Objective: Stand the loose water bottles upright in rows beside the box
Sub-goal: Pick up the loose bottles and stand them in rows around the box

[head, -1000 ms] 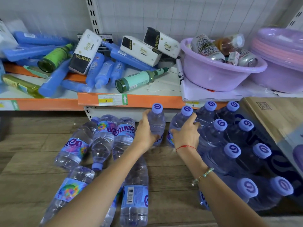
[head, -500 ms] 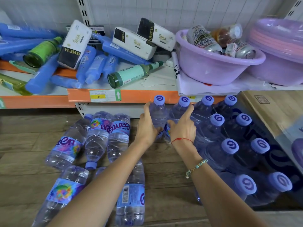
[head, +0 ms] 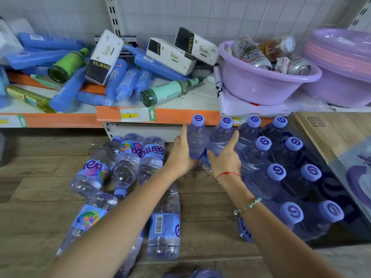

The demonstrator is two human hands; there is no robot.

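Observation:
My left hand (head: 181,155) grips a clear upright water bottle (head: 197,137) with a purple cap, thumb up its left side and fingers curled round its base. It stands touching a second upright bottle (head: 220,135). My right hand (head: 225,159) lies against that second bottle with the index finger straight up its right side. Both stand at the left end of the rows of upright bottles (head: 277,171) beside the cardboard box (head: 331,133). Several loose bottles (head: 126,161) lie flat on the wooden floor to the left, one (head: 164,223) between my forearms.
An orange-edged shelf (head: 160,117) runs just behind the bottles, strewn with blue tubes, tissue packs and glass bottles. A purple basin (head: 261,87) holding cans and a stack of basins (head: 345,57) sit on it at the right. Bare floor shows at the lower left.
My left hand has slid its upright bottle to the right until it touches the bottle under my right hand. My right hand's fingers have straightened along that bottle.

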